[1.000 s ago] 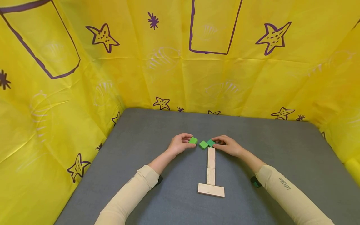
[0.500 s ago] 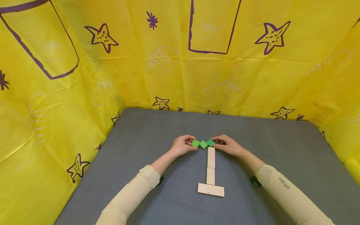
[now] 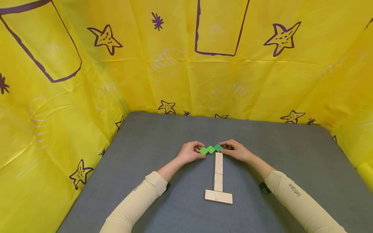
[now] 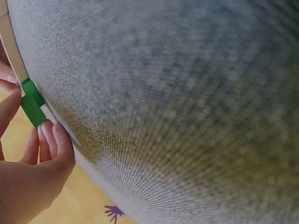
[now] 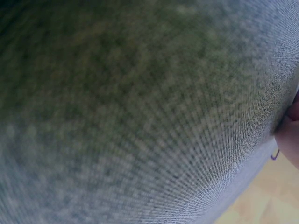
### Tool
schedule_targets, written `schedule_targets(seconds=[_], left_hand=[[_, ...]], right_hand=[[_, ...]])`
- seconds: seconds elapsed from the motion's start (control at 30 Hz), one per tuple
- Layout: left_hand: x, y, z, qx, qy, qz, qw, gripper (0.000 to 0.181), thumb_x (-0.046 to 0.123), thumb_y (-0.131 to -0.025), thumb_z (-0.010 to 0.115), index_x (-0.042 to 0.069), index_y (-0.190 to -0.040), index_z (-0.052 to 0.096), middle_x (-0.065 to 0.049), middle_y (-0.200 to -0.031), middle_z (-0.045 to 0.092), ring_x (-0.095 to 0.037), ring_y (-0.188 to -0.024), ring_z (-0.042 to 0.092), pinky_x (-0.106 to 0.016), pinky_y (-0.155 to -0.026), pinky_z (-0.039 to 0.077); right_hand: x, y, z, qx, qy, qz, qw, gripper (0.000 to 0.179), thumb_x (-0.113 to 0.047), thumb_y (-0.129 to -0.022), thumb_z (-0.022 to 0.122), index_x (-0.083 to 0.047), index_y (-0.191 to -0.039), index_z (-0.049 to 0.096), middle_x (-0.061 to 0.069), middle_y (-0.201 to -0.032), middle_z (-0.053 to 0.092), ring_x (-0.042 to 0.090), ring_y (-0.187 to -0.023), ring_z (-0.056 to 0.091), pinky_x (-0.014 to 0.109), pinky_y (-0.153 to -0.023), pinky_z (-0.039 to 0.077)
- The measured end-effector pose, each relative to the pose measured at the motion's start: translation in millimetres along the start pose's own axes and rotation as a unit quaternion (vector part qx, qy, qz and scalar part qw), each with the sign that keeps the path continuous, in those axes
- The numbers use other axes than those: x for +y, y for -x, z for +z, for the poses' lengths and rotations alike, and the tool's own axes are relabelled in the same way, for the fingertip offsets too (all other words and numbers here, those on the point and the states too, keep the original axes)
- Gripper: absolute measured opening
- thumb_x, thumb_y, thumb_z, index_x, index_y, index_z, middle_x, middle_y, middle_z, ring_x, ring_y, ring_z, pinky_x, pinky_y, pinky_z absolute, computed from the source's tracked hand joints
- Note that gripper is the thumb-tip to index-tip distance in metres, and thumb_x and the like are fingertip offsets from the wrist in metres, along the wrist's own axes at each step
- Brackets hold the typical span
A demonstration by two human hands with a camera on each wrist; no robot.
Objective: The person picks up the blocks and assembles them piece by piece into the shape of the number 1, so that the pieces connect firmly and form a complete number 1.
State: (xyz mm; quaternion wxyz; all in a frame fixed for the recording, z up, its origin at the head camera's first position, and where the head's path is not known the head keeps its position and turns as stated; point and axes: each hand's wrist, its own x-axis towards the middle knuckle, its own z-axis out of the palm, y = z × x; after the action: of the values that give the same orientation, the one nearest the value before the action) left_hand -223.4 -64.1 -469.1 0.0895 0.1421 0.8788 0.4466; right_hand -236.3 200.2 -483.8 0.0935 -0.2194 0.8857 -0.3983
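Three green square blocks form a zigzag row on the table in the head view. My left hand [image 3: 190,152] pinches the leftmost light green block [image 3: 203,150] between thumb and fingers; it touches the middle light green block [image 3: 211,149]. At the right end, my right hand [image 3: 237,151] pinches the darker green block [image 3: 217,147]. Below that one, two pale wooden planks [image 3: 219,171] run end to end toward me, meeting a crosswise wooden plank [image 3: 218,196]. The left wrist view shows the left hand [image 4: 44,163] at a green block [image 4: 33,111]; the right wrist view catches only part of the right hand [image 5: 289,135].
The grey tabletop [image 3: 163,129] extends around the blocks and both arms. Yellow cloth [image 3: 186,81] with purple starfish drawings hangs along the back and sides. Both forearms wear cream sleeves [image 3: 131,200].
My left hand has moved right and slightly nearer with its light green block, which went from apart to touching the middle block. The right hand has stayed in place.
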Motion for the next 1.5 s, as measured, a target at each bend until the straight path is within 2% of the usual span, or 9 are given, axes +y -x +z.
schedule_targets(seconds=[0.53, 1.5], left_hand=[[-1.6, -0.7, 3.4, -0.007, -0.045, 0.018, 0.9988, 0.042, 0.012, -0.074, 0.084, 0.003, -0.113, 0.069, -0.004, -0.095, 0.068, -0.014, -0.083, 0.063, -0.024, -0.072, 0.049], [1.3, 0.5, 3.6, -0.008, -0.060, 0.028, 0.9977, 0.046, 0.015, -0.077, 0.082, 0.003, -0.119, 0.067, -0.008, -0.103, 0.067, -0.020, -0.092, 0.062, -0.028, -0.079, 0.050]], right_hand=[[-2.2, 0.8, 1.0, 0.001, 0.004, 0.009, 1.0000, 0.037, -0.024, -0.095, 0.065, -0.005, -0.127, 0.064, 0.008, -0.106, 0.057, 0.020, -0.087, 0.047, 0.035, -0.075, 0.040], [0.7, -1.8, 0.0, -0.003, 0.003, 0.010, 0.9999, 0.038, -0.026, -0.095, 0.065, -0.006, -0.127, 0.064, 0.008, -0.107, 0.057, 0.020, -0.089, 0.048, 0.035, -0.078, 0.040]])
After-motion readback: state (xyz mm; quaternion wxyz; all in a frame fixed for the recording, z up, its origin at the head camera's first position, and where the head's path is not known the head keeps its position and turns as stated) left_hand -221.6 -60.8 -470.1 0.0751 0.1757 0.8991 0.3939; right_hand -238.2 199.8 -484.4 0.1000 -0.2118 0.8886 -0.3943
